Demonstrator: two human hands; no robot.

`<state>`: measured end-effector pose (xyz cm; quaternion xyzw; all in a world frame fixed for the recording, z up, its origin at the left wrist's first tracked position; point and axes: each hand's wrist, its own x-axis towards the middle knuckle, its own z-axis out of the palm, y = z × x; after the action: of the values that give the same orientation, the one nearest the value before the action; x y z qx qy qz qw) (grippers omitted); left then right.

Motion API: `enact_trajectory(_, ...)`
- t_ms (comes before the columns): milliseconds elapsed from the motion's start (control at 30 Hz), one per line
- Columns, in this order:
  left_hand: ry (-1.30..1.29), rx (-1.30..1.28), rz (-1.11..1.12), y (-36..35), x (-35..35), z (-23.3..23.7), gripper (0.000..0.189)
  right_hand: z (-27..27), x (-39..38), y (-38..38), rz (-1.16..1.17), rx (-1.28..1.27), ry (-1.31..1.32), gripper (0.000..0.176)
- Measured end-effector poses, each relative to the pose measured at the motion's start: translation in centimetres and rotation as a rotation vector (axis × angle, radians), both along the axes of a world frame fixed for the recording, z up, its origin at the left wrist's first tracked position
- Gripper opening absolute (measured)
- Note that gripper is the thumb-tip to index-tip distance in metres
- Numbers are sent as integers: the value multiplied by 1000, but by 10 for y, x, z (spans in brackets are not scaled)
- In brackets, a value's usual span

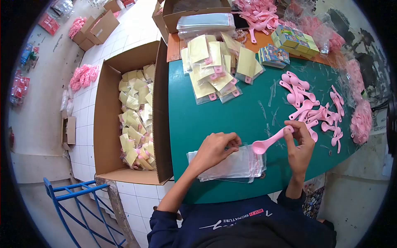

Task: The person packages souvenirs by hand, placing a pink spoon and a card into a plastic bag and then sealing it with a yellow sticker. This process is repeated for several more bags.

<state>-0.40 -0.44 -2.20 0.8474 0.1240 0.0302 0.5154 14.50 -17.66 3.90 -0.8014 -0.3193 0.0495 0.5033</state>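
My right hand (301, 149) pinches a spoon (271, 141) by its handle, bowl near the bags (231, 167); a slack pinch could drop it. My left hand (215, 148) curls over them, whether gripping I can't tell; slick bags could slide on the worktop (225, 119).

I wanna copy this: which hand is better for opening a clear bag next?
Probably the left hand: it's right by the clear bags, while the right hand holds a pink spoon.

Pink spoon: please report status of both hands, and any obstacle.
Right hand holds pink spoon by handle. Left hand over clear bags, contact unclear. Nothing visibly blocking spoon.
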Motion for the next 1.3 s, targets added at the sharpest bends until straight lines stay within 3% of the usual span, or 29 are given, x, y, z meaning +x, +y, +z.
enact_trajectory(133,32,-59,33,-3,-2,-5,15,-1,-11,7,120,-36,-7,13)
enact_trajectory(233,-99,78,67,1,-8,-4,14,-13,-13,9,123,-172,-123,13)
enact_trajectory(367,-205,-333,174,13,-20,6,14,-9,-7,6,178,-190,-147,13)
enact_trajectory(433,-144,-614,166,16,-27,11,14,-4,-2,6,117,-83,-68,13)
enact_trajectory(467,-84,-617,142,17,-27,15,25,-2,-1,6,85,-31,-27,13)
enact_trajectory(567,-63,-682,152,11,-23,22,27,5,-7,14,-18,255,137,13)
enact_trajectory(933,-49,-640,112,2,-12,26,39,9,-18,27,219,67,75,18)
enact_trajectory(1100,-203,-759,117,-1,-5,35,44,6,-11,32,364,86,250,21)
enact_trajectory(1133,-225,-713,150,0,-5,30,38,7,-8,32,355,117,310,21)
enact_trajectory(1233,88,-581,-15,15,-11,34,26,9,3,29,357,132,334,16)
enact_trajectory(1300,36,-470,-21,14,-6,35,23,8,3,28,365,162,347,12)
